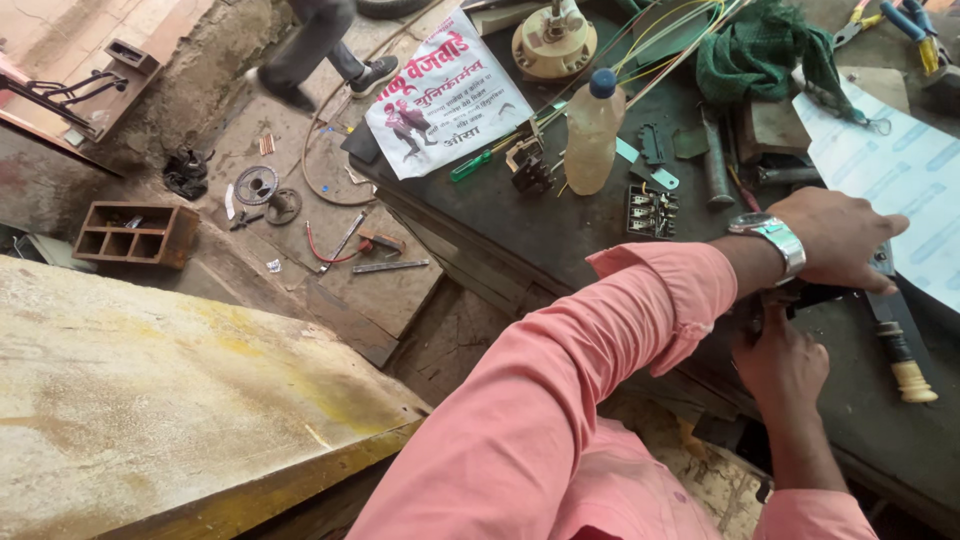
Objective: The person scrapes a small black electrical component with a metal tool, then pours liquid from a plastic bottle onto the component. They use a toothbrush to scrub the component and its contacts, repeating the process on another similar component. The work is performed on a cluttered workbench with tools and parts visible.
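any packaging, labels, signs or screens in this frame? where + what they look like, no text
Flyer: far left corner of the dark bench, tilted; white sheet with red and dark print and a small picture of figures.
Printed sheet: right side of the bench beyond the left hand; pale white-blue with faint blue marks.
Bottle: upright, mid-bench; clear plastic, blue cap, no label visible.
No screens.

The workbench [560, 225] top looks dark, matt and grimy. A translucent plastic bottle [592, 135] has a dull, cloudy skin. The wristwatch [772, 240] is shiny metal. The green cloth [760, 50] looks coarse-woven, the paper poster [445, 95] slightly glossy, and the wooden plank [150, 400] rough.
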